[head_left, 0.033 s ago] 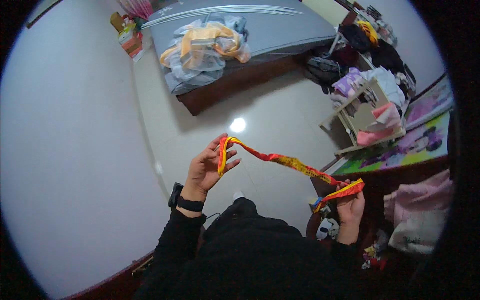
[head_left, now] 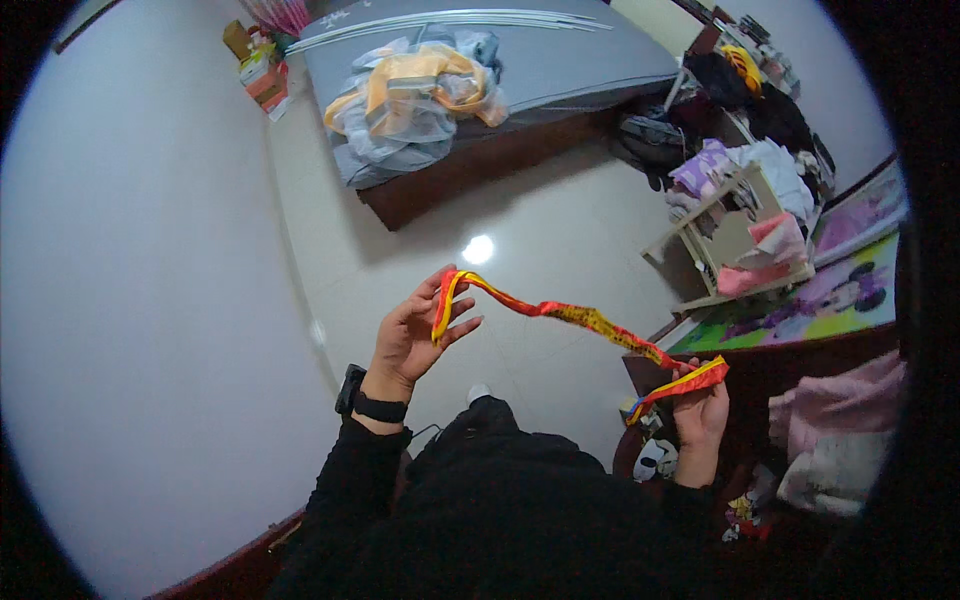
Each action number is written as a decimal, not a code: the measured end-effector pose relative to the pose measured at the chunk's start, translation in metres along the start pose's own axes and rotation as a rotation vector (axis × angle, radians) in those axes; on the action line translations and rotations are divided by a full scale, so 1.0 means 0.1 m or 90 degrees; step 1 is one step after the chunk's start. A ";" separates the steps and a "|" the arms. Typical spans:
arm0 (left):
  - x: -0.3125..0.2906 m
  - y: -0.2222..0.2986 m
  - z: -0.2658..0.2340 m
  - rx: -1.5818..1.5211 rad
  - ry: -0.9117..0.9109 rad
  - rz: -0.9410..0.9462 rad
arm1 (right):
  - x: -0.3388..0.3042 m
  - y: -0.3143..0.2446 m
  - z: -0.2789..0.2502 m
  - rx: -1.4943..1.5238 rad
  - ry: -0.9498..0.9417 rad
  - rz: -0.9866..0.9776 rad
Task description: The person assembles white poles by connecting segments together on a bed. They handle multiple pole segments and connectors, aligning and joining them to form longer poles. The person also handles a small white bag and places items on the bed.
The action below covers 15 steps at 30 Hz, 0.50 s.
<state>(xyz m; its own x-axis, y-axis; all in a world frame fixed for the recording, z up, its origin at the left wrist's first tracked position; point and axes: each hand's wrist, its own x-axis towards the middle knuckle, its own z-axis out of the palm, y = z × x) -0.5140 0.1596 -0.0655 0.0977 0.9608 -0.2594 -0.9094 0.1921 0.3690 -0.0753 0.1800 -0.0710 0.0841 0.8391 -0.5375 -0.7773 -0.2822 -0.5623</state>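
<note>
A long red and yellow ribbon [head_left: 592, 320] with dark print stretches between my hands, twisted and sagging toward the right. My left hand [head_left: 403, 335] has one end looped over its fingers, with a short tail hanging by the palm; the other fingers are loosely spread. At the right, lower down, my right hand [head_left: 704, 418] grips the ribbon near its other end between thumb and fingers. A folded tail there points back left. A black band [head_left: 380, 408] and a dark device [head_left: 350, 390] sit on my left wrist.
Ahead stands a bed [head_left: 560, 60] bearing clear-wrapped orange and grey bedding [head_left: 410, 95] and long pale rods [head_left: 450, 20]. On the right, a light wooden rack [head_left: 725, 235] carries clothes. A dark surface with pink cloth [head_left: 830, 400] lies near my right hand. A wall [head_left: 140, 300] runs along the left.
The view has shifted very slightly. The ribbon's tail by my left hand has swung a little to the left; both hands keep their places.
</note>
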 end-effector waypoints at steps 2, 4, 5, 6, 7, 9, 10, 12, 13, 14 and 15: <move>-0.06 0.19 0.09 0.028 0.033 0.014 | 0.09 0.13 0.19 0.015 0.018 0.041; -0.04 0.26 0.05 0.063 0.067 0.038 | 0.24 0.19 0.34 -0.002 -0.031 0.085; 0.00 0.31 0.00 0.085 0.091 0.051 | 0.34 0.22 0.43 -0.009 -0.038 0.097; 0.15 0.49 -0.14 0.093 0.097 0.051 | 0.47 0.30 0.67 -0.024 -0.044 0.093; 0.24 0.61 -0.24 0.111 0.106 0.069 | 0.63 0.39 0.83 -0.028 0.009 0.077; 0.40 0.75 -0.44 0.151 0.132 0.057 | 0.94 0.51 1.13 -0.056 0.018 0.084; 0.46 0.81 -0.54 0.172 0.187 0.038 | 1.07 0.55 1.27 -0.067 0.038 0.083; 0.52 0.90 -0.73 0.183 0.224 0.067 | 1.39 0.64 1.56 -0.118 -0.024 0.124; 0.52 0.99 -0.81 0.190 0.244 0.071 | 1.57 0.69 1.70 -0.101 -0.075 0.159; 0.56 1.05 -0.92 0.193 0.257 0.085 | 1.81 0.75 1.83 -0.082 -0.096 0.190; 0.57 1.14 -0.99 0.184 0.298 0.102 | 2.03 0.84 2.02 -0.110 -0.106 0.187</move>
<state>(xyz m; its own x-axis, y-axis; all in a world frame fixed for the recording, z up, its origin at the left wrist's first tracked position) -0.6521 0.2167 -0.1268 -0.2822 0.8038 -0.5238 -0.7440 0.1614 0.6484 -0.2494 0.4209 -0.1004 -0.2405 0.7710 -0.5896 -0.6350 -0.5844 -0.5052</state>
